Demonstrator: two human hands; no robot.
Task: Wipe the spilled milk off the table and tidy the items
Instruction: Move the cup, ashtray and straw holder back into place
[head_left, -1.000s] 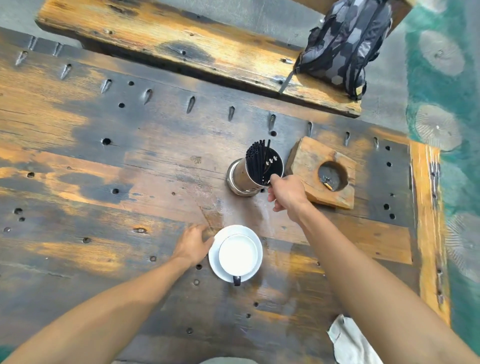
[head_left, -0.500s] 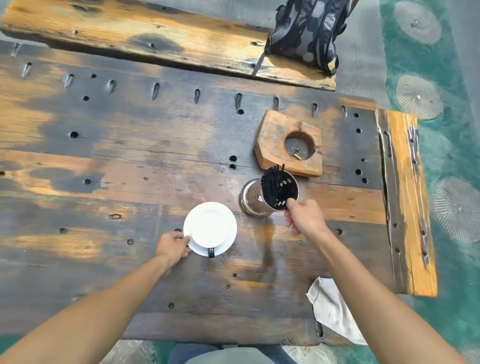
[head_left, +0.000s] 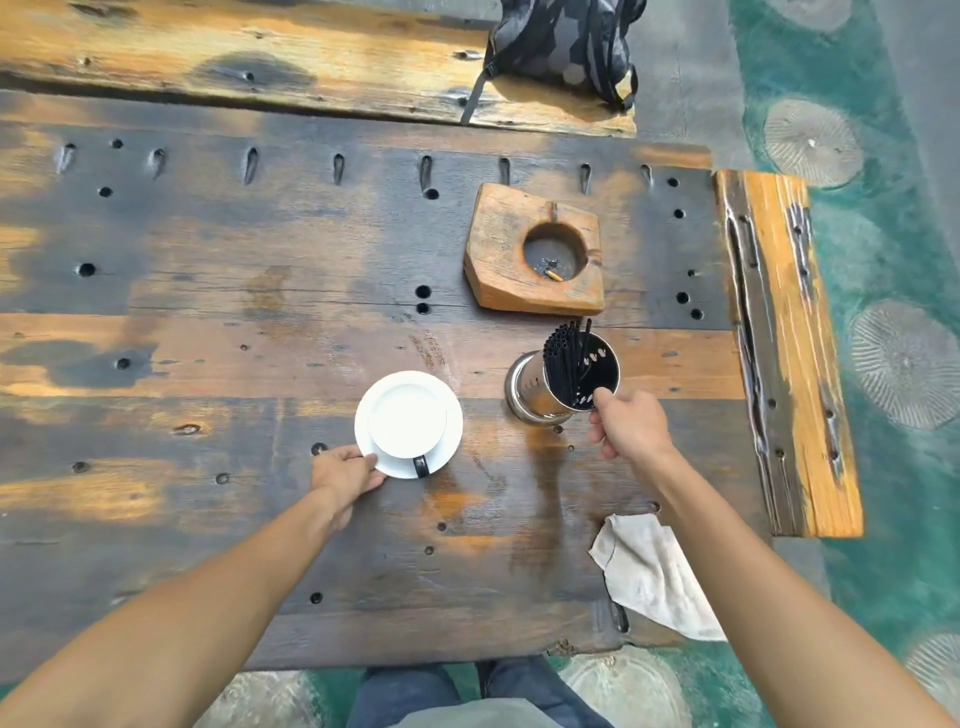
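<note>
A white cup of milk (head_left: 407, 420) with a dark handle sits on a white saucer (head_left: 452, 441) in the middle of the worn wooden table (head_left: 208, 322). My left hand (head_left: 343, 475) pinches the saucer's near-left rim. A steel holder full of black straws (head_left: 566, 379) stands to the right, and my right hand (head_left: 626, 426) grips its near rim. A crumpled whitish cloth (head_left: 649, 571) lies at the table's near right edge, partly hanging off. The wood between cup and cloth looks damp and streaked.
A wooden block ashtray (head_left: 498, 260) with a cigarette butt sits behind the straw holder. A dark backpack (head_left: 561, 47) rests on the far bench (head_left: 260, 57). An orange plank (head_left: 789, 353) runs along the table's right side. Green patterned floor lies beyond.
Both hands have dragged their items toward me and to the right: the straw holder now stands in front of the ashtray, and the cup and saucer sit to its left. The view has shifted too.
</note>
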